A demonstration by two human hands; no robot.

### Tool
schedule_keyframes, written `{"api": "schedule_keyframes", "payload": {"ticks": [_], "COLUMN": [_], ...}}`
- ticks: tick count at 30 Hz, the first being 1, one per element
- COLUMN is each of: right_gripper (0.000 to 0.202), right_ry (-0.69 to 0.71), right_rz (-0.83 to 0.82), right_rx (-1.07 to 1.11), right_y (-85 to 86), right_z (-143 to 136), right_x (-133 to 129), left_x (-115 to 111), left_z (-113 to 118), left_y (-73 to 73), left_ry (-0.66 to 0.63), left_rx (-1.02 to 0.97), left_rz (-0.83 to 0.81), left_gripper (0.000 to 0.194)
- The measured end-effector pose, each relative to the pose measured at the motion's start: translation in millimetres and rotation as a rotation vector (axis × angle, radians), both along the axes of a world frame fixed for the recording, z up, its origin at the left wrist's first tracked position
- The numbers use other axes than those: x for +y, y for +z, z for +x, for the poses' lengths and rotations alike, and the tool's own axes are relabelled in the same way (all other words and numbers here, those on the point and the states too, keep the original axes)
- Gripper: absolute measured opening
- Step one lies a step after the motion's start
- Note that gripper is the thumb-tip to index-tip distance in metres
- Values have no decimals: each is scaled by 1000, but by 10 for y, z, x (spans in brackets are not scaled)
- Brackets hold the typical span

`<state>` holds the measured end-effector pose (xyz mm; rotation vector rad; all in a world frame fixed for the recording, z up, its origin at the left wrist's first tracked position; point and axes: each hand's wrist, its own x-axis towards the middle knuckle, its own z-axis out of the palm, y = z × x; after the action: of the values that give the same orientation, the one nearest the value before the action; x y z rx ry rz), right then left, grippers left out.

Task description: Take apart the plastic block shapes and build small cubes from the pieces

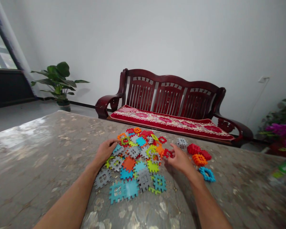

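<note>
A heap of interlocking plastic tiles (134,152) in grey, blue, red, orange and lime lies on the table, some square with toothed edges, some ring-shaped. At its left edge rests my left hand (105,153), fingers loosely bent and touching a blue tile (118,149); nothing shows lifted in it. On the right side of the heap, my right hand (179,158) pinches a red toothed tile (167,153) between thumb and fingers. Beyond that hand are small sorted groups: grey tiles (181,143), red tiles (194,149), orange tiles (199,160) and blue ring tiles (207,174).
The patterned stone-look table (62,149) spreads under everything. A blurred bottle with a green label (284,168) stands at the right edge. Behind the table is a dark red wooden bench (169,95) with a red cushion cover (166,120). Potted plants flank it.
</note>
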<state>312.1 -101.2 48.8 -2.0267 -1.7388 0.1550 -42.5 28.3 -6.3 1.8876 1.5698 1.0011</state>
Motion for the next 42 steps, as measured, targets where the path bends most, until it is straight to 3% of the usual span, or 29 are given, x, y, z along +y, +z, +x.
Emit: {"api": "schedule_keyframes", "payload": {"ticks": [5, 14, 22, 27, 31, 35, 42], "right_gripper": [69, 56, 57, 66, 72, 75, 77], "right_ry": [56, 229, 304, 249, 220, 102, -134], "right_rz": [114, 50, 27, 23, 95, 225, 275], "right_rx": [111, 233, 222, 203, 242, 266, 157], "right_y": [-74, -402, -396, -427, -340, -181, -33], "right_z": [-32, -1, 40, 24, 64, 314, 1159], "right_x": [22, 113, 115, 120, 103, 123, 211], "left_x": [11, 9, 17, 8, -2, -1, -4], "left_z": [-4, 0, 2, -4, -6, -5, -4], "left_y": [-14, -15, -15, -16, 10, 28, 33], "left_ry": [-8, -7, -7, -11, -12, -14, -9], "left_rx": [-16, 10, 35, 48, 51, 62, 67], "left_rz": [1, -13, -8, -9, -27, -24, -21], "left_gripper": [42, 39, 41, 41, 41, 40, 41]}}
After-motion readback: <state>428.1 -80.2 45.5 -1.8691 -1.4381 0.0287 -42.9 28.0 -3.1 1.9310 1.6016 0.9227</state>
